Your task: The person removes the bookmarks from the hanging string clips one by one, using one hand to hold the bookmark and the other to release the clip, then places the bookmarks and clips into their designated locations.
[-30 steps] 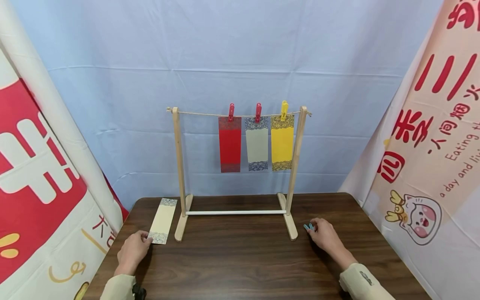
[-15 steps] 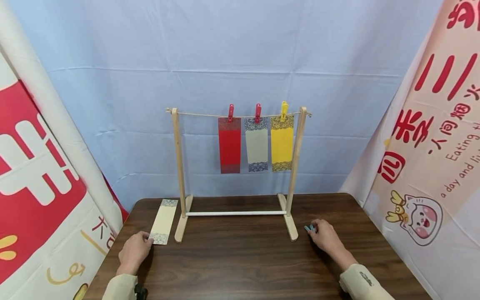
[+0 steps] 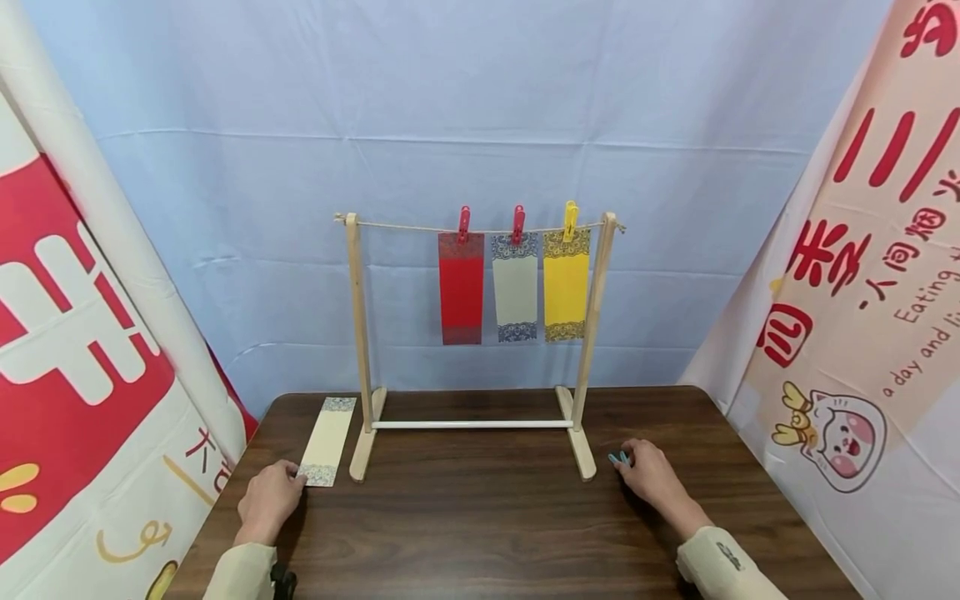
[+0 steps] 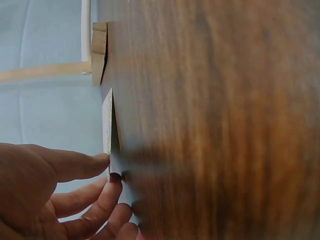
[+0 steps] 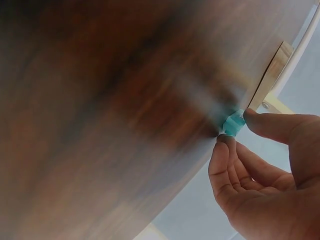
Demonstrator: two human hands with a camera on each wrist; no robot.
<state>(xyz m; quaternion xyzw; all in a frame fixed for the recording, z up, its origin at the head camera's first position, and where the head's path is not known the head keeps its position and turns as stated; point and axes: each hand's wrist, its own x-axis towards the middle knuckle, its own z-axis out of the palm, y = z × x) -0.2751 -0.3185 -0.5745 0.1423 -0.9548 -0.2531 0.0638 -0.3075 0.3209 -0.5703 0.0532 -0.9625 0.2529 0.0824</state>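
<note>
Cream card: it lies on the table [image 3: 480, 533] to the left of the stand, its patterned near end at the fingers; the left wrist view suggests that end is tipped slightly up off the wood.
Left hand [image 3: 270, 502]: thumb and fingertips pinch the near edge of that cream card [image 3: 328, 437]. A light hold on the very edge should do; squeezing hard could crease the paper.
Blue clip [image 3: 618, 457]: just right of the stand, low over the tabletop; whether it touches the wood I can't tell.
Right hand [image 3: 656, 479]: thumb and fingertip pinch the blue clip. I'd judge a square hold on its two handles best, since an off-centre squeeze could let it twist.
Wooden stand [image 3: 357, 317]: upright between the hands, a white rod [image 3: 472, 424] joining its legs. Both wrists would do well to stay wide of its feet.
Cord [image 3: 405, 227]: strung across the top, bearing a red card [image 3: 461, 292], a grey card [image 3: 515, 292] and a yellow card [image 3: 566, 287], each under one clip.
Blue cloth [image 3: 465, 83]: hangs behind everything.
</note>
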